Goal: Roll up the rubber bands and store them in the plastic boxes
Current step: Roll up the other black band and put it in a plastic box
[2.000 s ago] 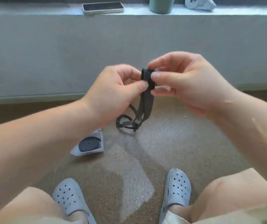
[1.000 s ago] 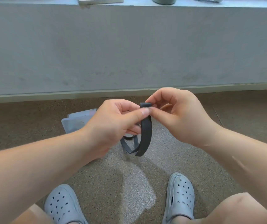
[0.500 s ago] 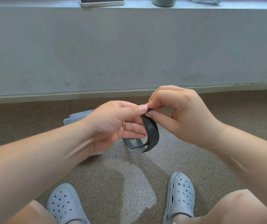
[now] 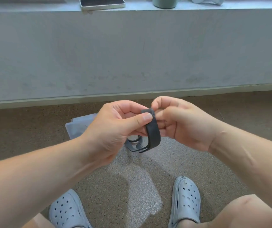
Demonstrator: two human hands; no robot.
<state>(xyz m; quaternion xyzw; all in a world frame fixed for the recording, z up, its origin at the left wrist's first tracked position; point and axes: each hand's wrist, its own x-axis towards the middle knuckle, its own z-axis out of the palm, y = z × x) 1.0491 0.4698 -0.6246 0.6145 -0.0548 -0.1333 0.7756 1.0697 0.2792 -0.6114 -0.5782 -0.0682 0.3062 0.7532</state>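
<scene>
Two hands met above the floor: the left hand [image 4: 115, 129] and right hand [image 4: 179, 124] both pinched a dark rubber band [image 4: 153, 134], its loop dangling over the plastic box [image 4: 81, 127]. Loosened fingertips would probably let the springy roll unwind.

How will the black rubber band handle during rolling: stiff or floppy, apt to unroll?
Probably floppy: the rubber band droops in a loose loop below where the left hand and right hand pinch it. Likely light, since a pinch alone carries it. Its flat strip may spring open if released.
</scene>
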